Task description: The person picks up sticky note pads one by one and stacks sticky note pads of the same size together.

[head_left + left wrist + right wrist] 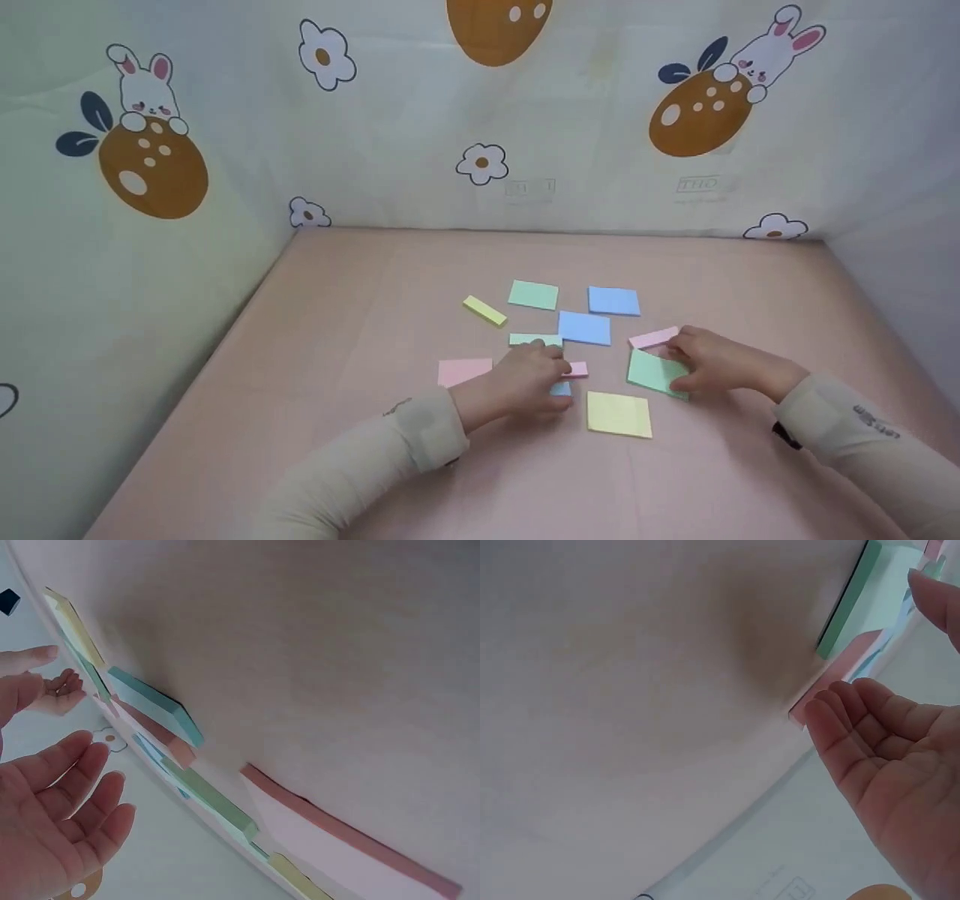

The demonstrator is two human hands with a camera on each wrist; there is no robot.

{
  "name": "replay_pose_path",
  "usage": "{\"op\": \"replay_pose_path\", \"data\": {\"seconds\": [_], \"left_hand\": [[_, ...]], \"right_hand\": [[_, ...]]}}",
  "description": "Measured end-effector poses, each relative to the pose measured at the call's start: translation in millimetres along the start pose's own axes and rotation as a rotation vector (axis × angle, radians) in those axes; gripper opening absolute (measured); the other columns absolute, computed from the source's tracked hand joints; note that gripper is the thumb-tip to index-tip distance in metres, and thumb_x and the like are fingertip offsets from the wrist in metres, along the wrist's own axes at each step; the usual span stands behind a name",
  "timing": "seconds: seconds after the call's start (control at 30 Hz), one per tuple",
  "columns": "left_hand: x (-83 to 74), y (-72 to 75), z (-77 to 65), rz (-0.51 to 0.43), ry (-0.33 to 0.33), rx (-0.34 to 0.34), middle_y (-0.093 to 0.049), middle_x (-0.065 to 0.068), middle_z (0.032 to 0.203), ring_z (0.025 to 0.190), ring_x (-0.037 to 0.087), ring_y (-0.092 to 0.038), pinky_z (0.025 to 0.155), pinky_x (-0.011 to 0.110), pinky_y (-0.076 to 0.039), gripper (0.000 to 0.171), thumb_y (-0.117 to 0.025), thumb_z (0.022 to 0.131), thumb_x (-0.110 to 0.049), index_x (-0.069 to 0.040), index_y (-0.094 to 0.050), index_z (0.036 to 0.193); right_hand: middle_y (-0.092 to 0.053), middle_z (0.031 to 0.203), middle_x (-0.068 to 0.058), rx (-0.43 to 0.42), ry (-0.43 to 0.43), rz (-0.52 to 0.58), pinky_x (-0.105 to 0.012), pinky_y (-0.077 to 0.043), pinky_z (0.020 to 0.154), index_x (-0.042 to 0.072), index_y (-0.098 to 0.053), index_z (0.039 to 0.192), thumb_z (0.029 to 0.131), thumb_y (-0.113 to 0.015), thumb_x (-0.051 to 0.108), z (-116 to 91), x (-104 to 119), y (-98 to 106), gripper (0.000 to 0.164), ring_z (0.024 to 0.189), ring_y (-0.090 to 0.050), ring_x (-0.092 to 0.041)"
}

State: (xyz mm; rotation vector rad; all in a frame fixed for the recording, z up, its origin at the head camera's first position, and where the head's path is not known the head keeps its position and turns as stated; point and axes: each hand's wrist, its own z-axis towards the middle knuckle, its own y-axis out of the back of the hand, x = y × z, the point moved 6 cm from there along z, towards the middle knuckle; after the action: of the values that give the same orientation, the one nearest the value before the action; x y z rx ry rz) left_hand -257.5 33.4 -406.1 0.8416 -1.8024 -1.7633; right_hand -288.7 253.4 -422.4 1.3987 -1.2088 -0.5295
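A walled-in, booth-like nook, though in what building cannot be told: pale walls (397, 127) printed with cartoon rabbits (149, 96) and flowers (482, 163) rise beyond the left hand (521, 381) and right hand (712, 361), with a flat pink surface (352, 307) beneath them.

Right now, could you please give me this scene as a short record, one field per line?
Surface: pink tabletop
Left hand: in the head view, partly covers the middle pink strip and blue strip; palm empty
Right hand: fingertips at the right pink strip, thumb at the right green pad; touch unclear
Blue pads: two, beyond the left hand
Yellow pad: nearest the person
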Motion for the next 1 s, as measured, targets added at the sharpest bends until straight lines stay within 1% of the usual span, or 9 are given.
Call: {"op": "replay_pose_path", "data": {"seconds": [0.07, 0.13, 0.23, 0.3, 0.4, 0.53, 0.63, 0.77, 1.0], "left_hand": [[-7.4, -3.1, 4.9, 0.038, -0.013, 0.029, -0.059, -0.001, 0.099, 0.082, 0.013, -0.046, 0.072, 0.025, -0.038, 0.039, -0.058, 0.084, -0.044, -0.015, -0.066, 0.109], [-15.1, -6.2, 10.2, 0.09, -0.026, 0.057, -0.058, -0.002, 0.098, 0.082, 0.013, -0.044, 0.072, 0.024, -0.037, 0.043, -0.058, 0.082, -0.05, -0.015, -0.066, 0.107], [-25.3, -12.7, 17.0, 0.143, -0.027, 0.113, -0.055, -0.002, 0.095, 0.082, 0.012, -0.042, 0.075, 0.025, -0.035, 0.053, -0.058, 0.077, -0.06, -0.015, -0.064, 0.105], [-30.5, -16.4, 19.7, 0.152, -0.021, 0.147, -0.053, -0.002, 0.094, 0.083, 0.012, -0.04, 0.078, 0.026, -0.034, 0.059, -0.058, 0.074, -0.064, -0.015, -0.063, 0.106], [-36.2, -21.0, 21.0, 0.139, -0.015, 0.181, -0.05, -0.003, 0.091, 0.084, 0.012, -0.039, 0.08, 0.027, -0.034, 0.061, -0.059, 0.073, -0.065, -0.014, -0.06, 0.107], [-41.0, -25.7, 22.4, 0.135, -0.03, 0.191, -0.05, -0.003, 0.091, 0.086, 0.012, -0.04, 0.081, 0.027, -0.035, 0.056, -0.059, 0.076, -0.06, -0.014, -0.059, 0.108], [-42.1, -27.5, 24.0, 0.148, -0.04, 0.178, -0.051, -0.003, 0.091, 0.086, 0.012, -0.041, 0.082, 0.027, -0.036, 0.053, -0.059, 0.077, -0.058, -0.013, -0.058, 0.107], [-41.7, -28.1, 24.5, 0.137, -0.044, 0.166, -0.052, -0.003, 0.089, 0.084, 0.012, -0.041, 0.08, 0.027, -0.036, 0.05, -0.059, 0.079, -0.055, -0.012, -0.058, 0.106], [-39.9, -27.4, 25.4, 0.04, -0.029, 0.166, -0.052, -0.004, 0.084, 0.082, 0.012, -0.042, 0.08, 0.027, -0.037, 0.044, -0.062, 0.079, -0.049, -0.012, -0.059, 0.102]], "right_hand": [[-0.049, 0.09, -0.004, 0.016, -0.007, -0.011, -0.033, -0.039, 0.07, -0.002, -0.054, 0.111, 0.075, -0.072, 0.026, 1, 2, -4, 0.05, 0.081, -0.044, -0.019], [-0.049, 0.092, -0.004, 0.027, -0.014, -0.021, -0.034, -0.039, 0.072, -0.001, -0.054, 0.112, 0.075, -0.072, 0.025, 1, 3, -6, 0.049, 0.083, -0.044, -0.019], [-0.049, 0.096, -0.004, 0.041, -0.022, -0.012, -0.036, -0.039, 0.074, 0.0, -0.052, 0.114, 0.074, -0.071, 0.022, -1, 4, -8, 0.048, 0.086, -0.045, -0.019], [-0.049, 0.098, -0.005, 0.045, -0.021, -0.005, -0.036, -0.039, 0.075, 0.0, -0.05, 0.115, 0.074, -0.071, 0.02, -3, 6, -8, 0.05, 0.087, -0.045, -0.02], [-0.048, 0.099, -0.005, 0.056, -0.026, -0.001, -0.038, -0.04, 0.076, 0.001, -0.048, 0.115, 0.074, -0.071, 0.02, -4, 7, -10, 0.051, 0.089, -0.044, -0.02], [-0.048, 0.097, -0.005, 0.061, -0.035, -0.013, -0.038, -0.039, 0.076, 0.002, -0.048, 0.113, 0.075, -0.07, 0.02, -4, 7, -11, 0.047, 0.088, -0.044, -0.02], [-0.048, 0.096, -0.003, 0.064, -0.039, -0.012, -0.037, -0.039, 0.076, 0.003, -0.049, 0.112, 0.075, -0.07, 0.02, -3, 6, -11, 0.046, 0.088, -0.044, -0.02], [-0.049, 0.096, -0.003, 0.073, -0.045, -0.008, -0.038, -0.039, 0.077, 0.003, -0.049, 0.111, 0.075, -0.07, 0.02, -2, 6, -11, 0.045, 0.087, -0.044, -0.02], [-0.049, 0.095, -0.003, 0.078, -0.04, -0.002, -0.038, -0.04, 0.077, 0.003, -0.05, 0.112, 0.075, -0.07, 0.019, -3, 6, -11, 0.045, 0.087, -0.044, -0.02]]}}
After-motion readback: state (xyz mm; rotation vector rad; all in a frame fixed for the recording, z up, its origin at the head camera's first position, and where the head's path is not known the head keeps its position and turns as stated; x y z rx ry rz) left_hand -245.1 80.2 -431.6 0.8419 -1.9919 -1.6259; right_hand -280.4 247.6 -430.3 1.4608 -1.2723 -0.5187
